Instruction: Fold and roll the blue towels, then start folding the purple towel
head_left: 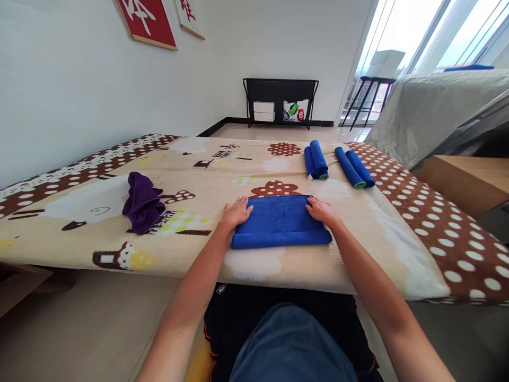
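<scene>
In front of me a blue towel (280, 217) lies on the patterned blanket, its near edge rolled into a thick band and the rest flat. My left hand (237, 212) rests on its left edge near the far corner, fingers stretched out. At the far right corner lies my right hand (320, 209), fingers also extended over the edge. Neither hand is wrapped round the cloth. Beyond my right hand are blue rolled towels: one pair (317, 161) and another pair (354, 168) with green showing at an end. A crumpled purple cloth (143, 204) lies to the left.
The patterned blanket (222, 183) covers the wide surface I sit at, with a brown polka-dot border (449, 228). A cardboard box (469, 183) stands at the right, near a plastic-covered object (449, 106). A black rack (280, 95) and a stool (369, 95) are at the back.
</scene>
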Available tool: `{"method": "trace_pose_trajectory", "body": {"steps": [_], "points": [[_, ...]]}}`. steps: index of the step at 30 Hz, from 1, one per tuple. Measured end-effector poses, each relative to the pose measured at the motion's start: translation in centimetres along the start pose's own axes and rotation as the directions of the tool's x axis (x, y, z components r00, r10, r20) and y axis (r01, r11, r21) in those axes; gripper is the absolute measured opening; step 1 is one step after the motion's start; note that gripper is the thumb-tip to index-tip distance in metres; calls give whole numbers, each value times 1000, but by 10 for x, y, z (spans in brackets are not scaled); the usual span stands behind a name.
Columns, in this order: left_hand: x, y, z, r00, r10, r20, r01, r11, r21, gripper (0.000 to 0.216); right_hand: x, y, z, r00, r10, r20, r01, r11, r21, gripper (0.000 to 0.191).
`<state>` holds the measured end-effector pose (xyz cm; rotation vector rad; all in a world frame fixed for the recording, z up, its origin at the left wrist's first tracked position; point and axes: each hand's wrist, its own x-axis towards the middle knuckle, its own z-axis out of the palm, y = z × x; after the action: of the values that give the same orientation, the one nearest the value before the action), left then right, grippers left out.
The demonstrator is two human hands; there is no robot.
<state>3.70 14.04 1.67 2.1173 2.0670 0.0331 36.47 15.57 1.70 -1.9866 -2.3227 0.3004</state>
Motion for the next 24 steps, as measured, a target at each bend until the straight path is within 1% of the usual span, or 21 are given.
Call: {"method": "trace_pose_trajectory", "body": {"steps": [4,7,10,11,12,13,14,16,17,18,20,22,24], "points": [[-2,-4,-1,1000,28,-9,-28,999,-18,57,-5,4,-1,1000,2,-14,-2,1000,-5,46],[-10,-7,-7,999,49,-9,-49,998,-38,54,-14,7,-5,1000,0,-30,0,1000,-6,46],[-34,-9,-14,997,72,-27,-73,996,-58,54,-36,7,-11,998,2,-58,-2,1000,-3,48],[-47,-9,-15,995,87,-50,-91,994,-68,54,-47,7,-12,997,-14,-73,15,1000,2,48],[-61,-7,-15,988,120,-93,-128,988,-84,53,-60,5,-13,994,-57,-96,58,998,13,49],[-77,-5,-14,974,167,-156,-184,977,-103,52,-74,3,-13,984,-123,-127,128,991,26,49],[-94,-2,-12,947,222,-232,-254,960,-119,51,-89,1,-12,965,-207,-162,216,976,38,49],[-125,6,-3,869,330,-368,-392,913,-108,45,-117,-3,-8,899,-374,-227,392,919,35,46],[-137,9,3,836,369,-405,-435,897,-81,42,-128,-4,-4,868,-430,-249,447,894,16,44],[-148,13,9,818,394,-418,-453,890,-46,42,-137,-4,0,851,-458,-258,472,882,-9,43],[-159,17,21,808,416,-418,-452,892,14,46,-148,-4,9,837,-474,-273,478,877,-58,43],[-160,20,29,809,406,-425,-430,902,41,49,-149,-3,18,833,-465,-301,462,883,-85,45],[-156,23,33,815,380,-438,-402,915,47,48,-145,-5,24,829,-454,-328,447,889,-101,46]]}}
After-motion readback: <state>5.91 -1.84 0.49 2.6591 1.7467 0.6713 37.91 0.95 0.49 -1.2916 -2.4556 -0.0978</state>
